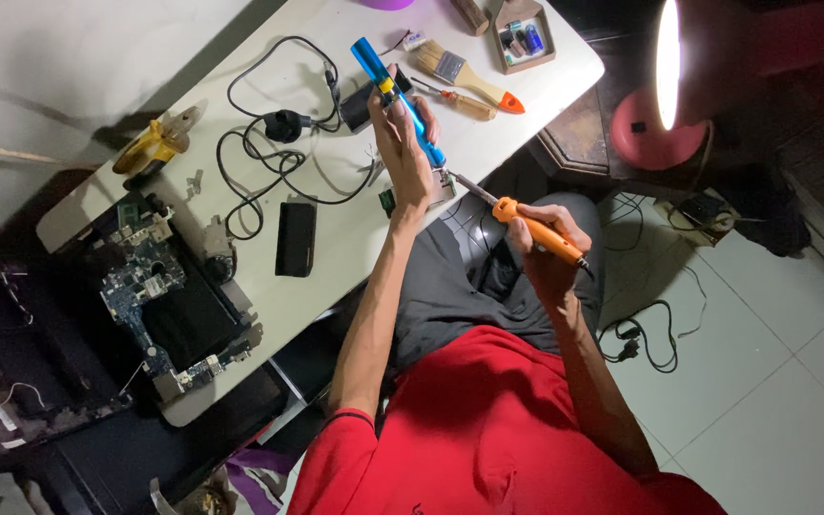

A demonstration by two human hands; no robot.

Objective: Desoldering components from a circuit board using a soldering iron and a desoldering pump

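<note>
**Both hands loaded: blue tool left, soldering iron right, small board between**

Left hand (pixel 402 143): grip closed round a blue pen-shaped tool (pixel 398 91) with a yellow band, held slanted over the near edge of the white table (pixel 336 257). Lower end of the tool sits at a small green circuit board (pixel 442 186), which is at the heel of that hand, right at the table edge. Can't tell if the fingers also pinch the board.

Right hand (pixel 547 250): grip clamped on the orange handle of a soldering iron (pixel 526 224), off the table, above the lap. Metal tip points up-left and meets the small board.

Packages/labels: small house-shaped wooden box (pixel 525 36) at the far table corner, a few small items inside, one blue; too small to read anything. No legible labels elsewhere.

Rest of the table:
- paintbrush (pixel 469 76), pale handle with orange end, just beyond the left hand
- screwdriver (pixel 455 98), amber handle, beside the brush
- black cable (pixel 278 133) looped mid-table with a plug
- black rectangular block (pixel 295 238) lying flat, near the cable
- yellow object (pixel 153 143) at the left edge
- opened laptop with bare mainboard (pixel 150 286) at the near-left end

Pink lamp (pixel 665 95) lit on the right, well apart from the hands. Another cable on the tiled floor (pixel 774 362).
</note>
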